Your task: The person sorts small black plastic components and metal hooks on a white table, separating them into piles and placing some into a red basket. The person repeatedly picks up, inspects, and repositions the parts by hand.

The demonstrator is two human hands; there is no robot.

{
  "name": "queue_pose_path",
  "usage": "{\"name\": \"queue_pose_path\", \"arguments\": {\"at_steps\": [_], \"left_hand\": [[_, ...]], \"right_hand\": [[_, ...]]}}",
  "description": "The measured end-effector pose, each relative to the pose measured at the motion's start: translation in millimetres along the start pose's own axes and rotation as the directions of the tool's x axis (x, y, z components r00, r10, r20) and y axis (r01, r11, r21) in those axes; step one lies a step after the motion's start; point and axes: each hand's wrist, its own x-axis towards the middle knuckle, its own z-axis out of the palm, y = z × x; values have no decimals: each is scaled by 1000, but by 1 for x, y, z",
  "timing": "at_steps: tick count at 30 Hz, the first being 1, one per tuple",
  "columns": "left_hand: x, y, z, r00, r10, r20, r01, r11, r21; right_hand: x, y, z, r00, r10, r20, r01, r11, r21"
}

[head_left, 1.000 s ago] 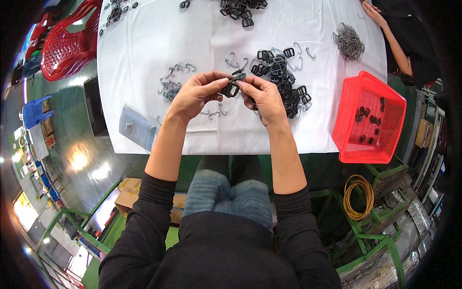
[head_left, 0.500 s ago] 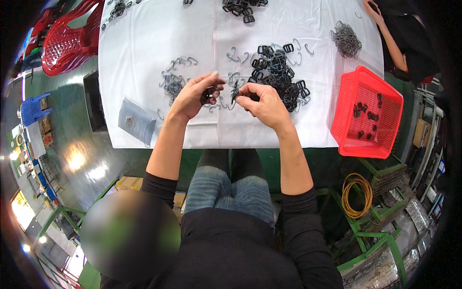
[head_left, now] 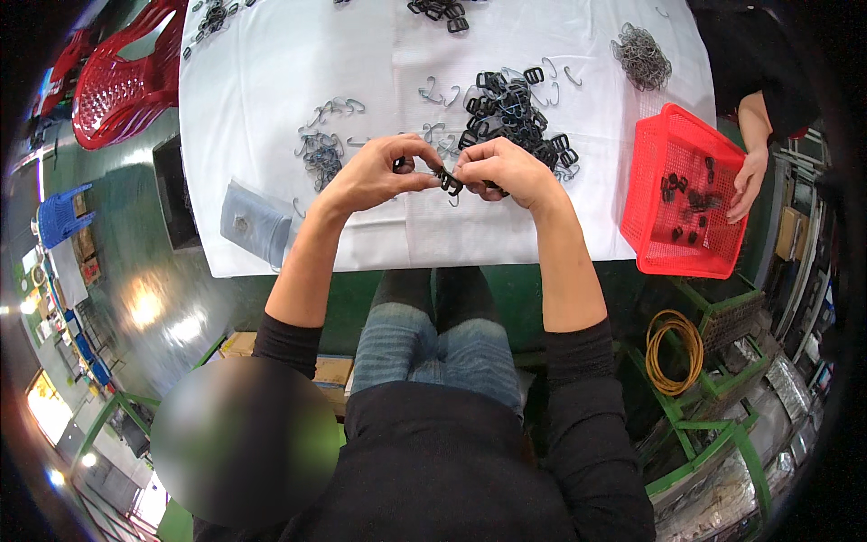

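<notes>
Above the white table, my left hand (head_left: 384, 172) pinches a small black plastic buckle (head_left: 450, 182) between thumb and fingertips. A thin metal wire hook shows just below the buckle. My right hand (head_left: 513, 173) is closed, its fingertips pressed at the buckle's upper right end. Something dark shows under its curled fingers, too hidden to name. Just beyond the right hand lies a heap of black buckles (head_left: 510, 113) mixed with wire hooks. A pile of wire hooks (head_left: 321, 155) sits beyond my left wrist, and loose hooks (head_left: 438, 135) lie between the two.
At the table's right edge stands a red plastic basket (head_left: 643, 194) with several black pieces inside; another person's hand (head_left: 748, 185) is at its rim. A hook pile (head_left: 642, 57) lies far right, more buckles (head_left: 440, 11) at the far side, and a clear plastic bag (head_left: 257, 223) near left.
My hands have come together, the left moving right onto the buckle beside my right fingertips. The other person's hand has moved from the far right of the table to the red basket.
</notes>
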Motion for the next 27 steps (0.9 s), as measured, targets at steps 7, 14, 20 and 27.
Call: {"name": "queue_pose_path", "arguments": {"at_steps": [7,14,20,27], "left_hand": [[-5,-5,-5,991,-12,137,44,971,-235],[-9,10,-18,989,6,150,26,976,-215],[-18,-5,-24,996,-74,-57,70,994,-80],[-22,-61,-3,938,-136,-319,168,983,73]], "right_hand": [[-3,-14,-3,987,79,143,-54,983,-174],[-4,-34,8,979,84,185,-22,950,-312],[10,-29,2,991,-69,-116,38,966,-254],[16,42,11,637,-230,-735,-345,768,-539]]}}
